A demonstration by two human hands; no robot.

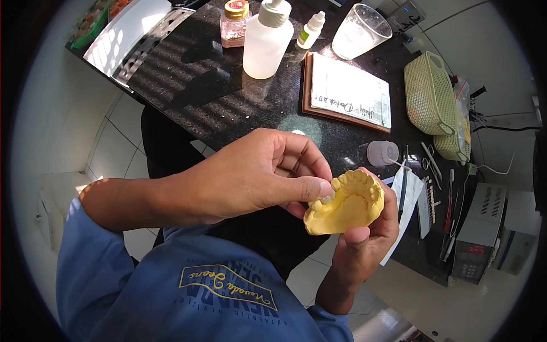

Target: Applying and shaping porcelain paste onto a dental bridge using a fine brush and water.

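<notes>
L hand [250, 179] + R hand [371, 245] are both in use. Yellow cast [347, 214] is held over the lap, just off the counter edge, tooth row facing away from the torso. It's gripped by R hand: thumb laid on the near rim, fingers curled behind. White piece [329, 197] is pinched by L hand at the cast's L side — thumb on top, fingers closed; exact fingertip contact is hidden. Step, as judged: piece being fitted or checked vs. the tooth row; whether it's seated can't be told. For the next move, a steady cast, light thumb pressure and an unblocked view of the gap would prob. be needed.

Counts, big to small: counter [268, 105] x1, dark, speckled. Box [478, 228] w/ red display x1, far R. Pale baskets [424, 94] x2, one partly hidden by the other. Bottle [265, 51] x1, white. Clipboard [350, 94] x1, w/ paper on it. Tumbler [362, 34] x1, clear, behind clipboard. Jar [234, 31] x1, pink contents, beside bottle. Cup [382, 153] x1, near the cast. Dropper [310, 32] x1, betw. bottle and tumbler. Cast x1, white piece x1. Thin tools [449, 208] at R: several — overlapped, exact no. unclear.
</notes>
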